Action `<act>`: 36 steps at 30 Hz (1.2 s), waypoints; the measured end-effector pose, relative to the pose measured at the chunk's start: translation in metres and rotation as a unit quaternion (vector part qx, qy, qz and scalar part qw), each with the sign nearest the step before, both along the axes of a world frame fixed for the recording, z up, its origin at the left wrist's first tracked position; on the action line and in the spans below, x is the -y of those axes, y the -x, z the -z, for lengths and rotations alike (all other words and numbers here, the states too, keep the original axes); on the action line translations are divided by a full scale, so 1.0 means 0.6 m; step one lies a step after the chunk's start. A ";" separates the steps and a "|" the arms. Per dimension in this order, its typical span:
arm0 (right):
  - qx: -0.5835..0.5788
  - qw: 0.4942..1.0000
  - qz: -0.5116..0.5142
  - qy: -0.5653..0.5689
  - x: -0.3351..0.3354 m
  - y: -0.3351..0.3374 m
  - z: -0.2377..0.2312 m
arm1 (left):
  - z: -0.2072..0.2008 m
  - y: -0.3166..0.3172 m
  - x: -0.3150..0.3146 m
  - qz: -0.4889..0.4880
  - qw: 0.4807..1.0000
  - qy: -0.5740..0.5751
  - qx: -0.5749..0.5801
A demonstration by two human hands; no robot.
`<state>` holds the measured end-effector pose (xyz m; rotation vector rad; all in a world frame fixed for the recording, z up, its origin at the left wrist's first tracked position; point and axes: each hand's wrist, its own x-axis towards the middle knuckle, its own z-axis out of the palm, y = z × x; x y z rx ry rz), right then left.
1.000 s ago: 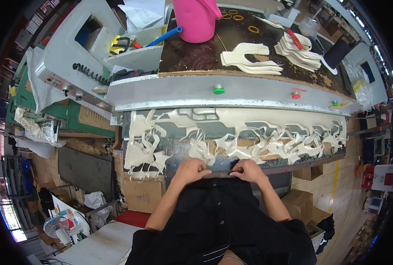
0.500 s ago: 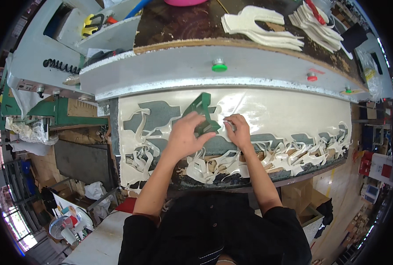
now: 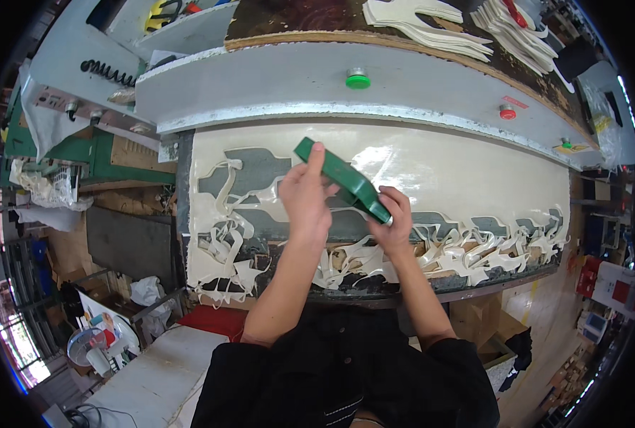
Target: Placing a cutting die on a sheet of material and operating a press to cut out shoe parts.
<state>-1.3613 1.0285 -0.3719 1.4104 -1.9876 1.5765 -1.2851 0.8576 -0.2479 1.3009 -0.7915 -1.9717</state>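
A green cutting die (image 3: 352, 180) is tilted above the cream sheet material (image 3: 467, 160) on the press bed. My left hand (image 3: 307, 203) grips the die's far left end, its thumb lying along the green wall. At the near right end, the fingers of my right hand (image 3: 396, 222) are closed around the die. A small pale spot shows by the right fingertips; what it is, I cannot make out. Under and beside my hands, cut-out shapes in the sheet expose the dark cutting board (image 3: 257, 170).
Tangled cream offcuts (image 3: 467, 250) lie along the bed's near edge. Behind the sheet runs the grey press beam (image 3: 260, 85), with a green button (image 3: 358, 80) and a red button (image 3: 507, 112). Stacked cut pieces (image 3: 432, 25) rest on the brown top above it.
The die has been turned and tipped, now slanting down toward the right. My right hand has come from beside the die onto its near end. The view has shifted slightly.
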 end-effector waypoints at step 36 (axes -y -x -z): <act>0.269 0.951 -0.067 -0.139 -0.010 0.200 0.067 | 0.216 -0.112 0.170 -0.016 0.864 0.478 0.161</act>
